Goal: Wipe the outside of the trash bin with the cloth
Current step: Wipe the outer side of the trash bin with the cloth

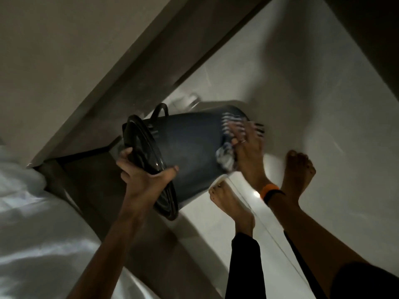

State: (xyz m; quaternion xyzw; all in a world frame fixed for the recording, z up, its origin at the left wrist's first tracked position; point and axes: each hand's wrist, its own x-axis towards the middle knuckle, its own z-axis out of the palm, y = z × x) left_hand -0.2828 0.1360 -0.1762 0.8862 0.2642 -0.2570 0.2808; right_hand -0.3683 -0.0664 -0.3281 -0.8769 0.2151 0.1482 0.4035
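Inspecting the trash bin (185, 145): it is a dark, round plastic vessel with a lid (146, 162) and a loop handle (159, 111), held tipped on its side above the pale floor (302, 93), beside a bed (32, 223) and in front of the person's bare feet. Its long axis runs roughly level from lower left to upper right; the lidded mouth points toward the left hand (142, 175), the base toward the far right.

The left hand is closed over the lid rim, thumb on one face and fingers on the other, carrying the bin. The right hand (248, 149) is spread flat, pressing a striped cloth (226, 143) against the wall near the base; motion blur obscures the fingertips.

Judgement: carried by one hand, the bin appears light and probably empty. The shell looks stiff but smooth, so possibly slippery under a damp cloth. The rim offers the firmest hold; the lid may shift if gripped alone. The cloth is soft and bunches readily.
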